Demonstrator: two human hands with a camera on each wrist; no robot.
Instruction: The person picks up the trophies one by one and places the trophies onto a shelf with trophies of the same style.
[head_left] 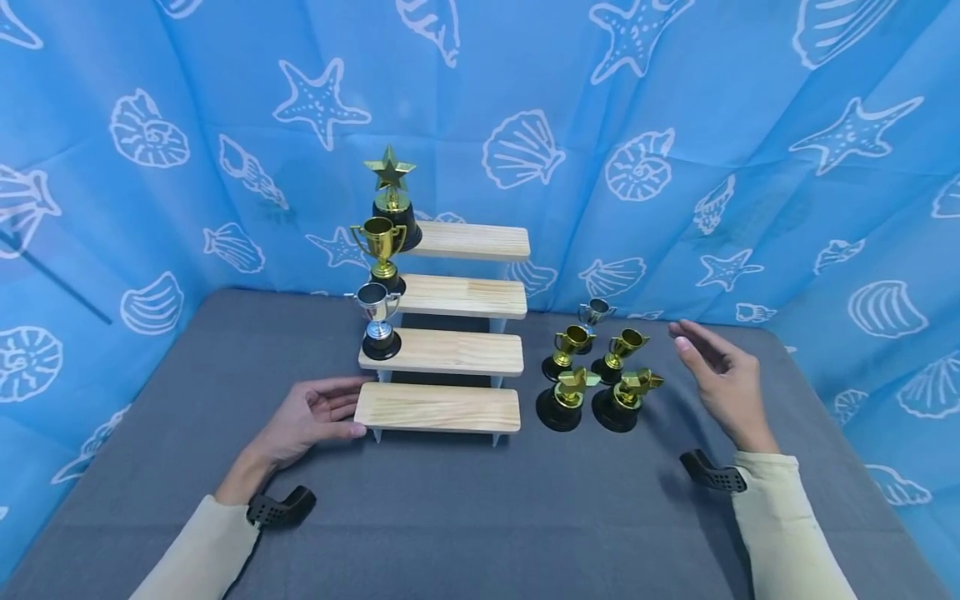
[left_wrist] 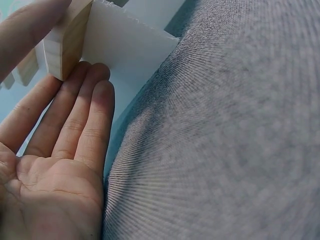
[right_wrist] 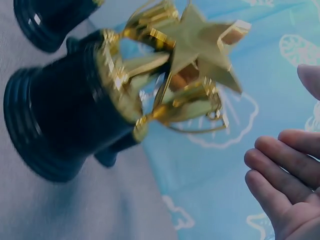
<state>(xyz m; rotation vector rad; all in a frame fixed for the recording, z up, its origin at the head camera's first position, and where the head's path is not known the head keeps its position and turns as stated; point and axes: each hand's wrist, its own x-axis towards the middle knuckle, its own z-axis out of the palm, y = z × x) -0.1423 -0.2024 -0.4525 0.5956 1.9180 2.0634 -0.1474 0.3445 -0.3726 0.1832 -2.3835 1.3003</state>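
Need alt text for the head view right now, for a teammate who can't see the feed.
A person's open left hand touches the left end of a four-step wooden riser on a grey table, while the open right hand hovers beside five small trophies. Three more trophies stand on the upper steps; blue seashell cloth hangs behind.

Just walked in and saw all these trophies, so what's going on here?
A person steadies a four-step wooden stand with the left hand at its lowest step. Three trophies stand on the upper steps. The right hand hovers open beside five loose trophies on the grey table, holding nothing.
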